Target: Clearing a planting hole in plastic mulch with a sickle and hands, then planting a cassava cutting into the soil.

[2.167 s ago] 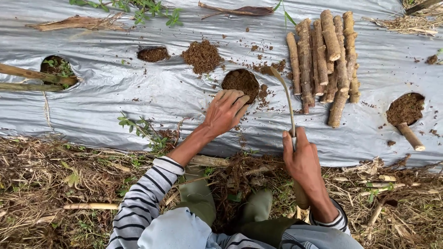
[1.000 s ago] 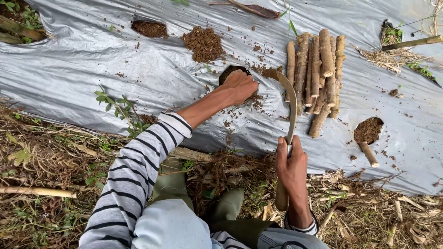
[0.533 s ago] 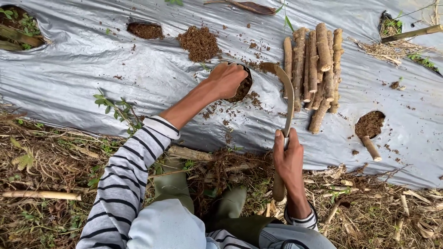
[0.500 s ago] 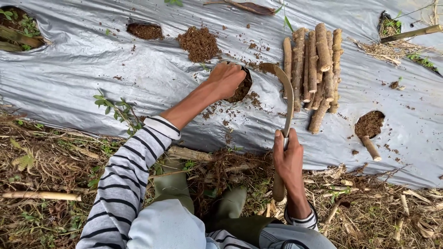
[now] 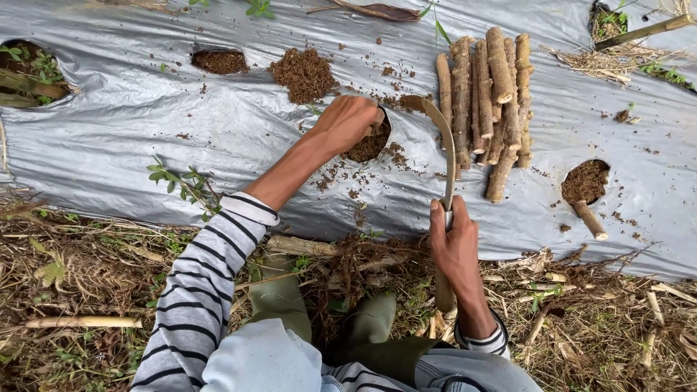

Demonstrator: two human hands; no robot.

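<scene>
My left hand (image 5: pixel 347 122) reaches forward over a soil-filled hole (image 5: pixel 369 144) cut in the grey plastic sheet (image 5: pixel 145 145), its fingers curled down into the soil; whether it holds anything I cannot tell. My right hand (image 5: pixel 454 243) grips the wooden handle of a curved sickle (image 5: pixel 444 149), whose blade arcs up over the sheet towards the hole. A bundle of cut brown stem pieces (image 5: pixel 490 101) lies on the sheet just right of the blade.
A loose soil pile (image 5: pixel 305 72) and another hole (image 5: pixel 220 60) lie beyond the left hand. At right, a hole (image 5: pixel 585 181) holds a planted stem cutting (image 5: pixel 589 220). Dry straw and twigs (image 5: pixel 80 283) cover the ground along the sheet's near edge. My green boots (image 5: pixel 279 297) are below.
My left hand moved from the hole's near edge forward onto it, and its fingers now dig into the soil. The right hand keeps hold of the sickle, shifted slightly.
</scene>
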